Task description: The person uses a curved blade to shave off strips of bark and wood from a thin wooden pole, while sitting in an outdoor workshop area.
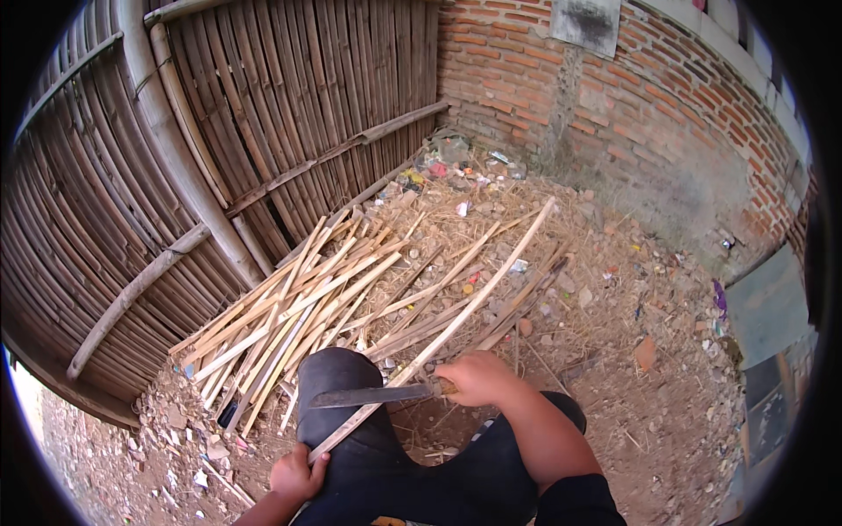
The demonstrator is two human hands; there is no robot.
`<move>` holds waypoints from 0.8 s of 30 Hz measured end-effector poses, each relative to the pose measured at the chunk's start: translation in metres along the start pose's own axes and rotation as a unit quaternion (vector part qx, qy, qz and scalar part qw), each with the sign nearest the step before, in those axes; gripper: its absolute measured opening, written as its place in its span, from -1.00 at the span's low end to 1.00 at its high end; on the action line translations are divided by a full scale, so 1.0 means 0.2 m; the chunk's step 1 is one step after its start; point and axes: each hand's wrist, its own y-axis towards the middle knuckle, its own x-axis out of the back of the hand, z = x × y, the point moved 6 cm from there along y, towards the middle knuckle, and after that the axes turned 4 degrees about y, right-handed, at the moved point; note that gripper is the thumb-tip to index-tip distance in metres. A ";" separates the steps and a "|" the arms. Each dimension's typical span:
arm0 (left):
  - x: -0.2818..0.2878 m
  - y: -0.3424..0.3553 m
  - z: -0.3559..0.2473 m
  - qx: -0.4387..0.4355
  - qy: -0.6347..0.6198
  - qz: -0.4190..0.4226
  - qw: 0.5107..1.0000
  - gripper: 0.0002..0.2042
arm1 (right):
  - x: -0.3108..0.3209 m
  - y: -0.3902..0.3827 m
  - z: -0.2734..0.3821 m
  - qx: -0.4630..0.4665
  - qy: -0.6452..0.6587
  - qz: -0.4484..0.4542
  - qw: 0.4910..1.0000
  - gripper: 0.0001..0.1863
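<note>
The left hand (296, 473), its forearm cut off by the lower edge, grips the lower part of a long wooden strip (458, 324), covering some of it, while the rest slants up and right across the leg (338, 373). Beyond those fingers a knife (373, 397) crosses the strip, though whether its edge touches the wood is hard to make out; the right hand (482, 379) clenches the handle, mostly hidden in the fist.

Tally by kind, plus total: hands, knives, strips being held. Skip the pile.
Hands: 2 (left hand, right hand)
Knives: 1 (long knife, in the right)
Held strips: 1 (pale strip, in the left)
Total: 4
</note>
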 end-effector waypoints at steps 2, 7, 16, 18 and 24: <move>-0.01 0.00 0.01 0.000 -0.004 0.005 1.000 -0.56 | 0.04 -0.02 -0.08 -0.033 0.070 0.017 0.997 -0.66; -0.01 0.00 -0.02 0.001 -0.011 -0.020 1.000 -0.58 | 0.17 -0.14 -0.51 -0.224 0.146 -0.154 0.951 -0.56; 0.01 0.01 -0.01 0.006 -0.014 -0.008 1.000 -0.54 | 0.06 -0.06 -0.20 -0.103 0.050 -0.057 0.992 -0.66; 0.01 0.01 0.00 0.008 -0.015 -0.004 1.000 -0.54 | 0.00 -0.02 -0.06 -0.024 -0.012 -0.031 0.999 -0.69; 0.01 -0.01 0.01 0.027 -0.026 -0.002 0.999 -0.55 | 0.01 -0.01 -0.24 -0.086 0.136 -0.001 0.987 -0.64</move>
